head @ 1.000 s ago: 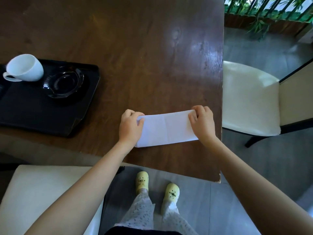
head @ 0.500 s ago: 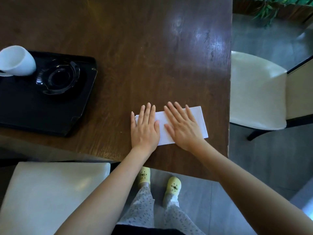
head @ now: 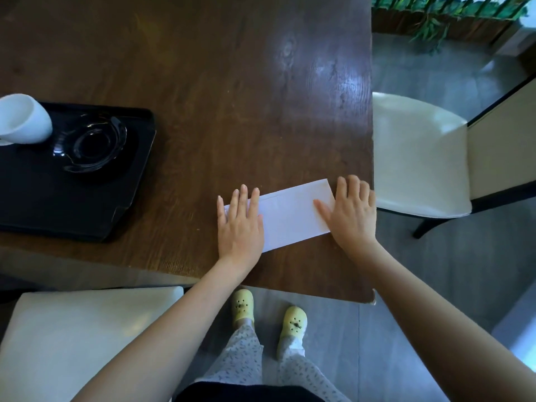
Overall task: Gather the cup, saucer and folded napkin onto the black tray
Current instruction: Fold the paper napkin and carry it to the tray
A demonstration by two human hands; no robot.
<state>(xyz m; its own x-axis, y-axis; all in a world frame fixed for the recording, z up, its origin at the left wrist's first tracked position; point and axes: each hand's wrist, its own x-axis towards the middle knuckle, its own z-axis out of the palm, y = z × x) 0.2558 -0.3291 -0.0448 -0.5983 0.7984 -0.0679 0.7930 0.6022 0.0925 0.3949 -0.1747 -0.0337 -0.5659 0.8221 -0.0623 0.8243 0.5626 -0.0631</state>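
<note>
A white folded napkin (head: 293,214) lies as a long strip on the brown table near its front right corner. My left hand (head: 240,224) rests flat on the napkin's left end, fingers spread. My right hand (head: 352,213) lies flat over its right end, thumb on the paper. The black tray (head: 58,198) sits at the left of the table. On it a white cup (head: 23,120) stands at the far left edge of view, beside a dark glass saucer (head: 91,145).
The wooden table (head: 217,82) ends just right of my right hand. A cream chair (head: 417,152) stands to the right of the table, another cream seat (head: 72,338) at the lower left. Plants behind a rail (head: 443,13) are at the top right.
A second ago both hands pinched the napkin's ends. They then pressed flat near its middle, and now the right hand has slid out to the right end, the left staying at the left end.
</note>
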